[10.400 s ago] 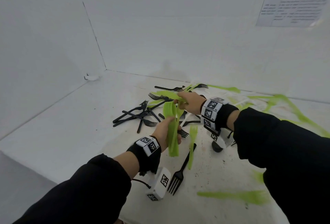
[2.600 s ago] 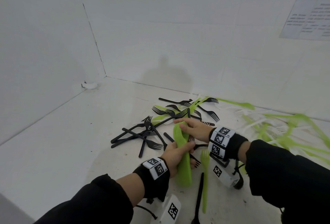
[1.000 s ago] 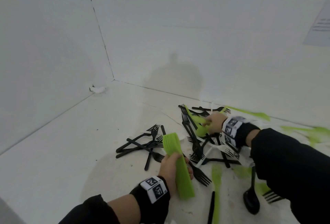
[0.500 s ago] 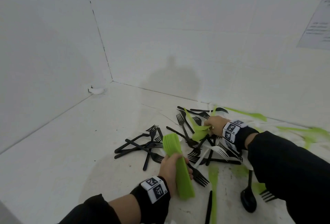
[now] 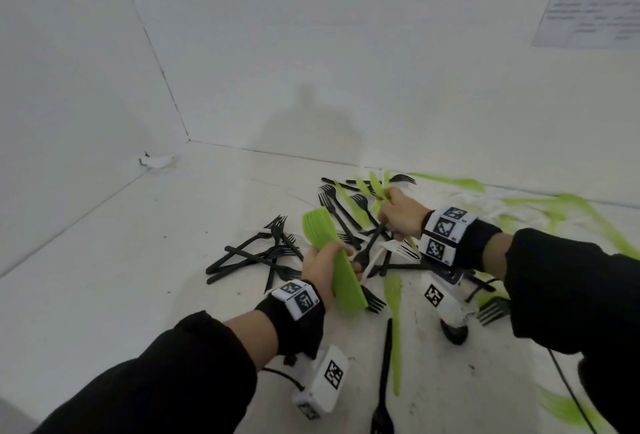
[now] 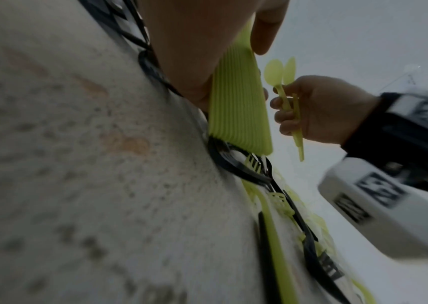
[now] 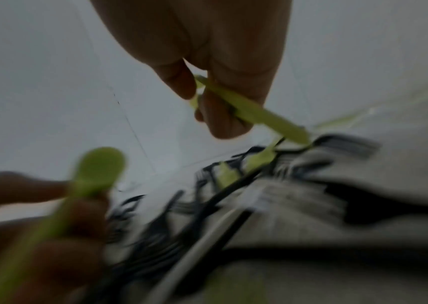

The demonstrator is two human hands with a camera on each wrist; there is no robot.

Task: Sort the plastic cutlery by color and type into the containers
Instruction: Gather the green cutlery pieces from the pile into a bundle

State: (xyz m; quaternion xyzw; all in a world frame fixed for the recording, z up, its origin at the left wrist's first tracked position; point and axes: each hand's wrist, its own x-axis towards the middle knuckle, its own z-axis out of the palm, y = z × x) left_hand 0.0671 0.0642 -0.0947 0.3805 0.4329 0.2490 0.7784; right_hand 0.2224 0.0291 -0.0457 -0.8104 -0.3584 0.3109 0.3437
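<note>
A: Two green spoons (image 6: 282,82) in R hand (image 5: 401,215), bowls up, handles running down through the curled fingers. Confirm?

B: Confirmed, left wrist view shows both bowls above the fist, thumb and fingers pinching the handles. R hand is up off the floor, over the far side of the black fork pile (image 5: 277,253).

A: L hand (image 5: 320,269)?

B: Wrapped round the green stack (image 5: 332,260), thick bundle of nested green cutlery, gripped at mid-length. Long axis runs away from the body, far end tilted up and slightly left, near end low by the floor (image 5: 104,260).

A: Key relation for the coming move?

B: My read: the spoons join the stack. Stack lies left of and nearer the body than R hand, close but not touching. Spoon handles point roughly down and toward the body; stack axis runs near-to-far. So R wrist prob. needs to turn until spoons lie parallel w/ the bundle, bowls to the same end. R hand does the travel; L just holds.

A: Arm pose?

B: Both forearms reach fwd, black sleeves, tagged wristbands. L wrist low, R wrist higher and further out.

A: Containers?

B: None in view. Loose green fork (image 5: 394,323) and black fork (image 5: 384,381) lie on the floor nearer the body; more green and white pieces at right, too blurred to type.
</note>
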